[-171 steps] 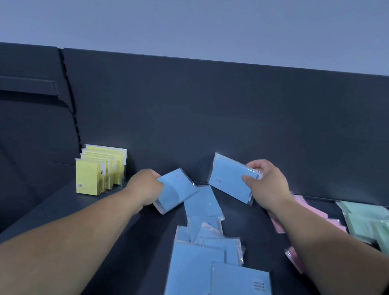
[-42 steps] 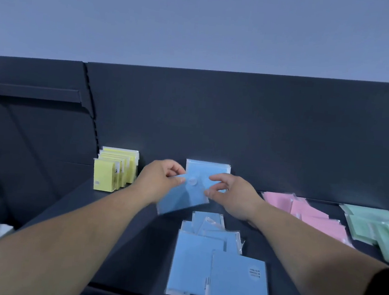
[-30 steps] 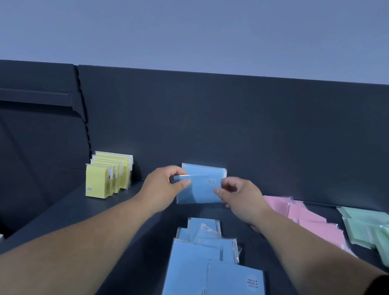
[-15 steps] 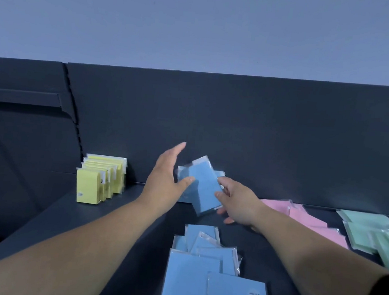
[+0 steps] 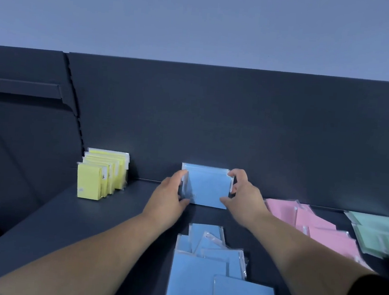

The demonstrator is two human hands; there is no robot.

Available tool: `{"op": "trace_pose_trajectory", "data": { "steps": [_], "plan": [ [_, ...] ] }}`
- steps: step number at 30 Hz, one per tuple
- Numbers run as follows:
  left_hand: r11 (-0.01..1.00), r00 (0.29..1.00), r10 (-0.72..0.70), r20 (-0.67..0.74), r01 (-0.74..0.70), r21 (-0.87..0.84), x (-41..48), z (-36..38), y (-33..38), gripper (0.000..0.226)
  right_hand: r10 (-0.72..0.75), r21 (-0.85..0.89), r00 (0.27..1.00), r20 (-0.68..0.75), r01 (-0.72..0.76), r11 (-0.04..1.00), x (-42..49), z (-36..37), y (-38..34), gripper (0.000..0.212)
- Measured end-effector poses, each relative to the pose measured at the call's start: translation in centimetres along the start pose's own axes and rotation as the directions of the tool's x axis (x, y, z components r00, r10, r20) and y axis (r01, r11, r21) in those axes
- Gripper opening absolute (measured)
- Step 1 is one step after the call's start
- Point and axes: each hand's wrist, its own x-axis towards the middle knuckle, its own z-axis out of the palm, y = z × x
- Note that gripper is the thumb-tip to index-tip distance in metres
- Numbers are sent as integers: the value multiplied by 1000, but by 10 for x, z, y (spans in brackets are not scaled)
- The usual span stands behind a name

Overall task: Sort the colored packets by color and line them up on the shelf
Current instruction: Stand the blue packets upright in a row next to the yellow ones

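One colour looks done: your row of flat yellow plastic-wrapped packets [image 5: 101, 177] stands upright at the left of the frame, on the dark shelf [image 5: 76, 226] by its back wall [image 5: 214, 125]. You are on blue now. Your left hand [image 5: 170, 197] and right hand [image 5: 243, 194] each hold one side of the standing blue plastic-wrapped packets [image 5: 205, 188] in the middle of the frame. The fingers curl round the edges and hold them upright against the back wall. Lots is left, I think. A loose heap of blue packets [image 5: 204, 266] lies flat at the bottom middle. The flat pink packets [image 5: 311, 223] and pale green packets [image 5: 379, 231] on the right lie in messy piles, not lined up yet.
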Motion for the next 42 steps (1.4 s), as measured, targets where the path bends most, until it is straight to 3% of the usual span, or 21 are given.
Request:
{"op": "trace_pose_trajectory", "data": {
  "steps": [7,10,12,14,16,18,20,22,25,28,30,35,38,40,42],
  "plan": [
    [1000,999,-12,-36,12,-1,-7,-13,7,56,20,76,999,-25,-18,997,-6,-6,7,54],
    [1000,999,-24,-47,25,16,-15,-24,18,35,20,80,997,-80,-14,997,-12,-12,10,53],
    [998,998,-54,15,54,20,-23,-35,31,23,36,104,997,-67,-29,994,-18,-19,8,41],
    [994,980,-109,169,108,19,-34,-50,46,34,66,137,998,22,-69,988,-27,-27,5,25],
    [987,905,-158,395,139,77,-45,-64,58,47,55,147,987,153,-78,986,-40,-35,1,25],
    [977,767,-203,609,120,175,-56,-73,67,53,15,115,957,289,-50,992,-54,-42,-4,38],
    [967,649,-232,724,78,241,-64,-73,73,45,-13,44,905,424,-6,999,-68,-46,-10,46],
    [965,621,-232,749,52,255,-69,-71,77,33,-8,-38,841,542,34,999,-77,-51,-15,48],
    [978,651,-208,730,126,167,-70,-68,77,25,51,-111,768,639,26,994,-85,-58,-16,64],
    [970,743,-193,641,242,13,-69,-68,77,25,106,-201,720,686,47,979,-93,-64,-12,81],
    [946,776,-195,600,311,-95,-69,-66,79,25,114,-185,701,704,27,982,-99,-65,-10,80],
    [895,831,-200,519,371,-249,-68,-62,82,22,13,117,800,599,-104,988,-96,-74,-1,90],
    [841,873,-213,438,392,-373,-63,-62,81,23,18,404,856,517,-263,876,-92,-87,2,71],
    [791,887,-225,403,408,-455,-61,-60,81,18,19,554,892,452,-298,778,-91,-92,2,42],
    [744,896,-235,376,415,-524,-61,-57,82,17,27,701,927,373,-301,646,-87,-87,3,28]
  ]
}}
